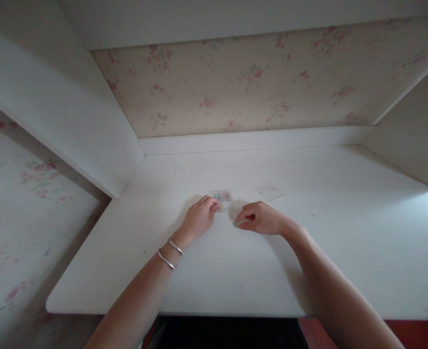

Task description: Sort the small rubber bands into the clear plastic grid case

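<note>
Two hands are present: left hand (199, 217), right hand (259, 218). Two bangles (170, 253). One clear box (221, 197); one clear lid (269, 190) at its 3 o'clock.

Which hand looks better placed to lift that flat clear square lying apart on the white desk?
Probably the right hand. The flat clear plastic square lies just beyond it, on its side. The left hand is farther away, its fingertips at the small clear plastic box with coloured bits inside.

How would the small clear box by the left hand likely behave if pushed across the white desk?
The small clear box looks thin and light, so it would probably slide easily on the smooth white desk. Low and flat, it seems unlikely to tip. The left hand steadies its edge.
</note>
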Motion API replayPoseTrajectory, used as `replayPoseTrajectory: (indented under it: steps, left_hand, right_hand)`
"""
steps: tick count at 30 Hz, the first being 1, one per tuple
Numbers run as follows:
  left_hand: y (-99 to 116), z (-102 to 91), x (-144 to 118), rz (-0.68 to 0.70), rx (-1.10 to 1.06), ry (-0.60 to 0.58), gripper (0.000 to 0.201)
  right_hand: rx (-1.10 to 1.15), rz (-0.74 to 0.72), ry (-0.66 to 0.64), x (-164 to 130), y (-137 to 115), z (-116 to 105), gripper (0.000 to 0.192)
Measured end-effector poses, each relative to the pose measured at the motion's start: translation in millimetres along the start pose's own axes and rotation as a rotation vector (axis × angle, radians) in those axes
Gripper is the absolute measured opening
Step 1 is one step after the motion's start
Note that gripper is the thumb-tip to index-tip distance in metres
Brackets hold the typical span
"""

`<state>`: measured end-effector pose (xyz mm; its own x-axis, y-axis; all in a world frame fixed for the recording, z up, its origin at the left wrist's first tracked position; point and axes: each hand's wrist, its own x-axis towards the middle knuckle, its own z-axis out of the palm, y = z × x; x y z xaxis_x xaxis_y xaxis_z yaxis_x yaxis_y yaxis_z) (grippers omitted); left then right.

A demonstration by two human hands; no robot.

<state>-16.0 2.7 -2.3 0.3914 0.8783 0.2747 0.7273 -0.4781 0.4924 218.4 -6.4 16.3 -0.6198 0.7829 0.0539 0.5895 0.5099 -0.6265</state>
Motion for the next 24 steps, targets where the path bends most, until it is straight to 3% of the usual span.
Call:
replayPoseTrajectory:
  steps: [10, 17, 20, 24]
  left_hand:
    - [3, -8.1, -5, -0.051, 0.023, 0.052, 0.019]
    - [13, -8.6, -12, 0.024, 0.061, 0.016, 0.021]
    - [20, -6.9, -15, 0.052, 0.078, -0.030, 0.023]
    - [31, -4.7, -19, 0.114, 0.110, -0.137, 0.027]
  right_hand:
    - [-0.067, -0.037, -0.074, 1, -5, 1, 0.023]
    - [-0.037, -0.038, -0.027, 1, -4, -1, 0.022]
    - [0.002, -0.022, 0.026, 1, -3, -2, 0.020]
    - [0.043, 0.035, 0.202, 4, -2, 0, 0.020]
